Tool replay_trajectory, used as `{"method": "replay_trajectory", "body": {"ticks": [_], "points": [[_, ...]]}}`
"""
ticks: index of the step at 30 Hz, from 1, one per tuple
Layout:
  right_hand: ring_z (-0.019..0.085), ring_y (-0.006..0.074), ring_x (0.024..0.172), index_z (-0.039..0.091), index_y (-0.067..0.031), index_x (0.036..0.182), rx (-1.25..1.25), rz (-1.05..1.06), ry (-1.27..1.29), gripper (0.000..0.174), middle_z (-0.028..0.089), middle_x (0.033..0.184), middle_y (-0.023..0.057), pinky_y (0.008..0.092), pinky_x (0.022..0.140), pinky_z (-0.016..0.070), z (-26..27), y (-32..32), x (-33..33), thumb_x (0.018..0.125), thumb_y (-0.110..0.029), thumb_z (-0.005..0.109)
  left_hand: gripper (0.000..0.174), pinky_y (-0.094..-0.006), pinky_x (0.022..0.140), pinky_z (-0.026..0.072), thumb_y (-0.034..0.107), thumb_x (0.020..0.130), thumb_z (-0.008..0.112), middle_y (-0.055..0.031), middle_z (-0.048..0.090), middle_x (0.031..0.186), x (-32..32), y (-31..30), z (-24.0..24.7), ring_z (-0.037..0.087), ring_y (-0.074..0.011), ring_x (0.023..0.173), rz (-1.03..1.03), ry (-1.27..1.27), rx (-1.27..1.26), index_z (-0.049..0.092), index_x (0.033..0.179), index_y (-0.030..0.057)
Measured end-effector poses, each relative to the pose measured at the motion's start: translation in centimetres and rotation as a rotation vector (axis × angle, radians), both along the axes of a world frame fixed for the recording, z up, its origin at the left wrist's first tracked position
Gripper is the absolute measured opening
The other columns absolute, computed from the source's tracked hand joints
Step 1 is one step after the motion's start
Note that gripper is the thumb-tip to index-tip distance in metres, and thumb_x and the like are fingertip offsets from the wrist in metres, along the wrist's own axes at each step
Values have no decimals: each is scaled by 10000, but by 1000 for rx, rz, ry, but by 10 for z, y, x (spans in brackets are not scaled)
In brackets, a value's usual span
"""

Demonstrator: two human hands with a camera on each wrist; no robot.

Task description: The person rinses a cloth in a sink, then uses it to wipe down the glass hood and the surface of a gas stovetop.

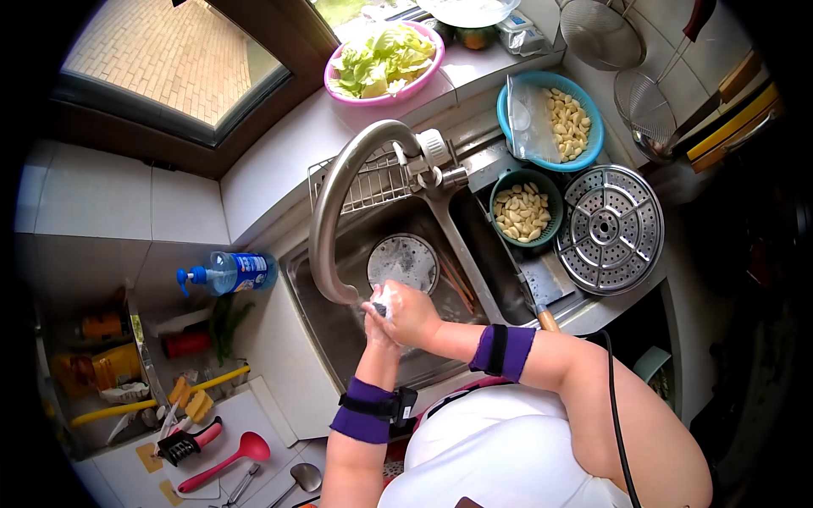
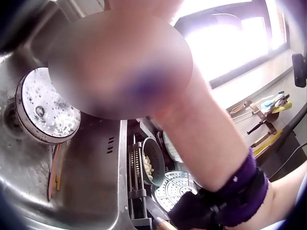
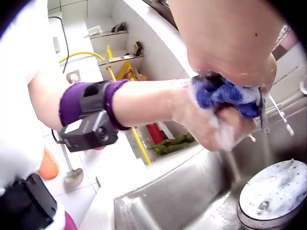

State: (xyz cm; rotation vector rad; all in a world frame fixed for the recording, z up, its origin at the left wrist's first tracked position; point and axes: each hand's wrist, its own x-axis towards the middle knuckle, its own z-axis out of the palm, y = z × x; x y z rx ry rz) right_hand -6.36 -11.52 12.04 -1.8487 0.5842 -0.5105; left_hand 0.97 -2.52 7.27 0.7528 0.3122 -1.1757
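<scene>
As the left hand point(image 3: 201, 117) and right hand point(image 3: 230, 43) curl their fingers tightly round the sudsy blue cloth point(image 3: 219, 93), upper right in the right wrist view, squeezing is best done low over the sink point(image 3: 192, 191).

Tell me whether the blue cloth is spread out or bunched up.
Bunched up: the blue cloth is wadded and soapy, squeezed between the left hand and right hand.

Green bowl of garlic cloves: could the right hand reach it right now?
Probably yes. The green bowl sits uncovered nearby, with nothing standing between it and the right hand. But that hand and the left hand both grip a soapy blue cloth, so it must let go first.
</scene>
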Motion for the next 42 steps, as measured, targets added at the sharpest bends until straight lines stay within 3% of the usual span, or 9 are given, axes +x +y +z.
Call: {"method": "replay_trajectory", "body": {"ticks": [3,4,11,17,20,23,29,32,42], "points": [[620,435,739,570,-24,836,47,-17,214,440,628,746,216,484,641,494,-20,-14,7,901,-458,595,356,-419,921,483,397,1022,397,-53,643,1075,-7,-8,0,601,-244,1038,16,-245,393,594,1103,112],[629,444,790,570,3,841,113,-5,291,504,641,823,253,495,678,497,-22,-27,10,899,-497,570,359,-420,910,486,395,1025,390,-62,641,1085,-11,-22,21,605,-243,1027,34,18,213,587,1103,106],[629,435,830,599,-4,870,102,-15,212,484,648,858,220,495,702,497,-26,-18,0,938,-476,516,392,-428,932,485,410,1021,379,-98,633,1132,-9,-14,6,612,-269,1037,46,-109,283,579,1109,85],[632,372,959,565,-100,1072,-52,32,444,419,608,1073,179,465,815,508,-52,-73,-3,842,-440,652,588,-489,1008,472,478,1019,299,-209,625,1144,0,-31,54,622,-361,1063,101,-10,358,528,1162,-45],[660,360,851,662,-55,846,74,-136,414,313,686,867,175,450,746,521,-62,-116,-1,873,-365,633,568,-501,963,493,517,1003,344,-165,663,1106,19,-18,47,635,-356,1044,175,-79,367,580,1132,18],[630,434,832,649,-58,857,-45,-338,351,324,664,856,226,510,739,508,-53,-157,8,938,-336,504,527,-496,942,500,523,995,380,-117,670,1067,28,-17,42,648,-314,1004,137,-148,384,608,1077,56],[659,412,826,690,-53,858,-230,-447,505,434,685,849,210,496,749,526,-46,-226,36,957,-402,452,397,-390,667,510,540,962,463,-12,658,876,29,-39,41,650,-223,802,156,-202,590,600,916,170],[675,393,840,715,-46,874,-277,-418,590,465,697,857,200,480,767,536,-45,-236,47,962,-410,440,356,-334,505,404,545,950,481,13,660,842,39,-39,22,623,-186,700,129,-216,612,594,913,209],[673,403,874,716,-31,898,-235,-438,639,482,692,893,227,473,796,537,-48,-239,49,973,-408,425,401,-285,440,342,552,977,392,19,629,786,37,-74,54,579,-165,632,57,-102,587,572,890,204]]}}
